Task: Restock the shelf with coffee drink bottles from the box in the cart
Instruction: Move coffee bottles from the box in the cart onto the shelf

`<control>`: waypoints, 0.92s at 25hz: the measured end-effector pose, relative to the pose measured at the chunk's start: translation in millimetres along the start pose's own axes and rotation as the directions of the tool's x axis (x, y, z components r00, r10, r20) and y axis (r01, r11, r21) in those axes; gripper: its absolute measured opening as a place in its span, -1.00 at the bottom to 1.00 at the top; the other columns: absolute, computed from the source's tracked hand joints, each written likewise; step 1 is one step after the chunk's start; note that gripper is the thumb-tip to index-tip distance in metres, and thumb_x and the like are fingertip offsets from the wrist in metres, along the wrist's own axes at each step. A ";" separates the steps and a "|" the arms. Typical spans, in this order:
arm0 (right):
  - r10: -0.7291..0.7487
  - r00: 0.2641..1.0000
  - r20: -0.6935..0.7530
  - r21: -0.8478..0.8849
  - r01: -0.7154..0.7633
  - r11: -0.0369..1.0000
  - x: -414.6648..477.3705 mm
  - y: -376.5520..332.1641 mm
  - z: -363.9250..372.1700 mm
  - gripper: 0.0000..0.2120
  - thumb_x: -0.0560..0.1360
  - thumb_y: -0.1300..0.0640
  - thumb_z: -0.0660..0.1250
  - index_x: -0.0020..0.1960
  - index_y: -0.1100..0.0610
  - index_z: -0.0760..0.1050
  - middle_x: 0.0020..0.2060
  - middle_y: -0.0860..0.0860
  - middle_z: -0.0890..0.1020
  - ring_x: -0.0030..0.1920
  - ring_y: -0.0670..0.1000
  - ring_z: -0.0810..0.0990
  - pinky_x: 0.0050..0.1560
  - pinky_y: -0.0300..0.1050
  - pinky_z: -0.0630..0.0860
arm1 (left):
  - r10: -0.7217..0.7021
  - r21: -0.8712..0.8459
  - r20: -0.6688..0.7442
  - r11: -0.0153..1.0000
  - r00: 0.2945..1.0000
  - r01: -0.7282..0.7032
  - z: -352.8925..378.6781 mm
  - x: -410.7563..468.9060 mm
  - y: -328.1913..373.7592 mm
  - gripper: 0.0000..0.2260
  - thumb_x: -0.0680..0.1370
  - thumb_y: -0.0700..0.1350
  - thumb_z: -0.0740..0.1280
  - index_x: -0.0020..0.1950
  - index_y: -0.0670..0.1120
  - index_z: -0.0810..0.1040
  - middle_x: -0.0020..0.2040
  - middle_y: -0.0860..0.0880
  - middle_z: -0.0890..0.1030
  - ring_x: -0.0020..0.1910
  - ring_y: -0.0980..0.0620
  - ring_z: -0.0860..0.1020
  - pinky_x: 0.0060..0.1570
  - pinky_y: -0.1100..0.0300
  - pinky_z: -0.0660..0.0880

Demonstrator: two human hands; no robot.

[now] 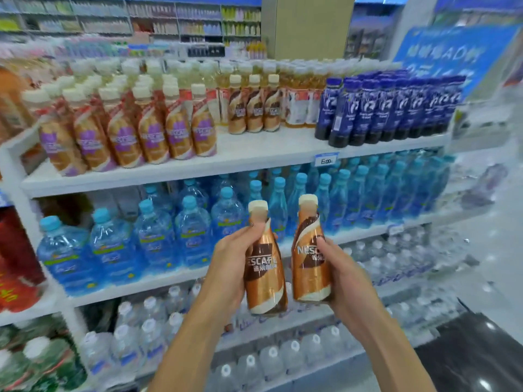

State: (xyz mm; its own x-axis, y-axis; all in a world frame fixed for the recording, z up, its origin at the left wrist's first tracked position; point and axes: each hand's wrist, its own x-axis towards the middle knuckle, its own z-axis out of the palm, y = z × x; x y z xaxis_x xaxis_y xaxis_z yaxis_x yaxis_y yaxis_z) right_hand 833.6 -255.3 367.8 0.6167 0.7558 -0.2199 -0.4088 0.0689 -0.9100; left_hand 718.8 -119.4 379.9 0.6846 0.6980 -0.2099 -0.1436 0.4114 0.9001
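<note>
My left hand (230, 267) grips a copper-brown coffee drink bottle (264, 275) with a cream cap, held upright in front of the shelves. Beside it my right hand (343, 274) grips a second, matching coffee bottle (310, 264), also upright. The two bottles are close together but apart. On the white top shelf (254, 149), three bottles of the same brown kind (254, 108) stand in a row at the middle, with bare shelf in front of them. The box and cart are out of view.
Purple-labelled coffee bottles (135, 131) fill the top shelf's left side, dark blue bottles (387, 108) its right. A price tag (326, 160) sits on the shelf edge. Blue water bottles (158, 233) crowd the middle shelf, clear ones (147, 329) lower down. An aisle floor (492, 250) opens at the right.
</note>
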 end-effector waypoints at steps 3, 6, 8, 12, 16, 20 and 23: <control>-0.011 1.000 -0.004 -0.008 0.011 1.000 33.2 -18.0 -11.0 -0.55 0.46 -0.07 0.34 0.28 0.09 0.56 0.12 0.09 0.71 0.06 0.06 0.69 -0.05 0.01 0.60 | 0.019 0.005 0.024 1.000 1.000 -0.019 19.2 36.1 6.4 -0.67 0.51 -0.05 0.44 0.12 -0.29 0.65 -0.02 -0.24 0.68 -0.16 -0.07 0.63 -0.11 0.03 0.58; -0.059 0.998 0.010 -0.037 0.059 0.998 75.3 -40.6 -13.1 -0.57 0.43 -0.08 0.34 0.21 0.12 0.59 0.06 0.11 0.72 0.00 0.05 0.71 0.06 0.10 0.60 | 0.044 0.020 0.066 0.999 0.997 -0.045 39.5 82.6 21.7 -0.72 0.52 -0.07 0.43 0.10 -0.26 0.67 0.00 -0.23 0.70 -0.15 -0.06 0.64 -0.16 0.11 0.61; -0.096 0.995 0.004 -0.031 0.096 0.995 106.7 -57.5 -12.2 -0.57 0.43 -0.06 0.35 0.21 0.14 0.60 0.07 0.12 0.72 0.04 0.08 0.71 0.17 0.14 0.58 | 0.069 0.026 0.084 0.997 0.994 -0.071 50.6 112.3 36.2 -0.71 0.49 -0.05 0.43 0.06 -0.24 0.69 -0.01 -0.23 0.70 -0.15 -0.09 0.64 -0.13 0.08 0.61; -0.170 0.982 0.079 -0.098 0.177 0.979 164.3 -89.8 -6.9 -0.60 0.53 -0.12 0.40 0.28 0.06 0.58 0.14 0.07 0.71 0.16 0.08 0.69 0.26 0.19 0.56 | 0.142 0.059 0.073 0.987 0.987 -0.146 63.2 159.3 65.1 -0.62 0.38 0.06 0.48 0.04 -0.20 0.70 0.04 -0.20 0.72 -0.06 -0.15 0.68 0.10 -0.07 0.58; -0.257 0.947 0.193 -0.145 0.287 0.947 220.1 -127.4 12.6 -0.66 0.48 -0.13 0.37 0.16 0.03 0.62 0.06 0.03 0.73 0.09 0.03 0.71 0.16 0.07 0.59 | 0.283 0.078 0.006 0.956 0.959 -0.283 70.8 201.7 101.9 -0.80 0.56 -0.07 0.40 0.09 -0.15 0.69 0.02 -0.14 0.73 0.02 -0.12 0.70 0.17 -0.10 0.58; -0.339 0.891 0.301 -0.213 0.410 0.887 280.9 -166.6 31.1 -0.65 0.58 -0.08 0.35 0.35 -0.06 0.49 0.15 -0.11 0.70 0.13 -0.11 0.68 0.09 -0.14 0.61 | 0.467 0.161 -0.053 0.876 0.883 -0.454 81.1 247.0 138.5 -0.82 0.58 -0.12 0.39 0.16 -0.11 0.65 0.06 -0.09 0.73 0.08 -0.09 0.69 0.17 -0.04 0.57; -0.363 0.869 0.336 -0.261 0.456 0.851 318.6 -177.9 32.6 -0.61 0.60 -0.09 0.33 0.40 -0.11 0.43 0.18 -0.18 0.65 0.09 -0.23 0.66 0.01 -0.26 0.60 | 0.544 0.264 -0.054 0.817 0.838 -0.513 86.9 273.3 147.1 -0.86 0.61 -0.16 0.35 0.15 -0.06 0.63 0.05 -0.02 0.73 0.07 0.00 0.68 0.07 0.13 0.58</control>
State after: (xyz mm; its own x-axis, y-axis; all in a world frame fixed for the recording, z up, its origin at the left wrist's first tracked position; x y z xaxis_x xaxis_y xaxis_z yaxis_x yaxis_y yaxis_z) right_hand 1081.0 -5.5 471.1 0.4586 0.8506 0.2571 0.1086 0.2335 -0.9663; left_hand 947.0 80.9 488.1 0.4569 0.8399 0.2930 -0.2801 -0.1768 0.9435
